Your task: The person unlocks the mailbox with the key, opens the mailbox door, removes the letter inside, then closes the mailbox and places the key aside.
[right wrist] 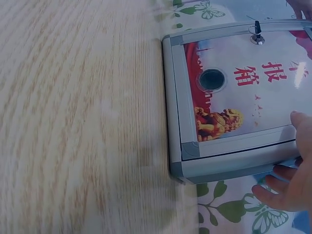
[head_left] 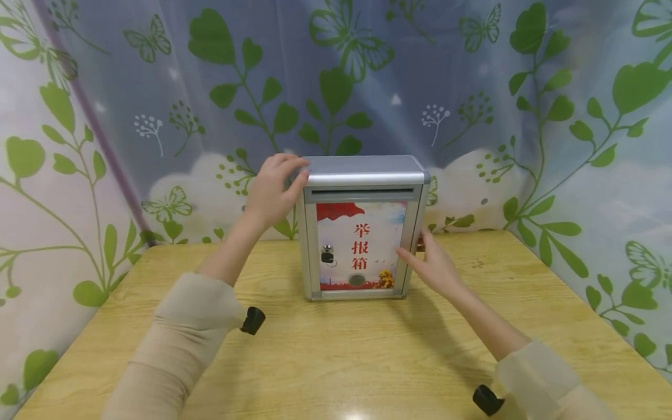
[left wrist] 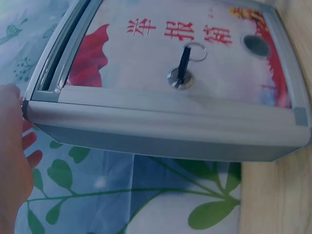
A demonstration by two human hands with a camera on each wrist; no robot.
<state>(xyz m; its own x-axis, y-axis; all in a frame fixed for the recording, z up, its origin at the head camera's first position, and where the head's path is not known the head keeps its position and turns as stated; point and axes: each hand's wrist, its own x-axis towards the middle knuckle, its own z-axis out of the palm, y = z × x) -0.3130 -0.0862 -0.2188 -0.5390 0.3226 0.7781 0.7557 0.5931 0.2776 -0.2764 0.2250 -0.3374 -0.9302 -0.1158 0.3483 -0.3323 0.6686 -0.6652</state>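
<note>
A silver metal suggestion box (head_left: 362, 245) stands upright on the table, red characters on its front panel and a slot near the top. A key (left wrist: 184, 63) with a ring sits in its front lock (left wrist: 180, 79). My left hand (head_left: 273, 189) is at the box's upper left corner, fingertips over the top edge and thumb by the front. My right hand (head_left: 436, 265) lies along the lower right side, thumb at the front frame. In the right wrist view its other fingers (right wrist: 268, 197) extend loosely beside the box's side, spread apart.
The wood-grain table (head_left: 336, 356) extends in front of the box and to both sides. Behind it hangs a curtain (head_left: 294, 76) printed with green leaves and butterflies. Black wrist mounts (head_left: 253, 321) show at both sleeves.
</note>
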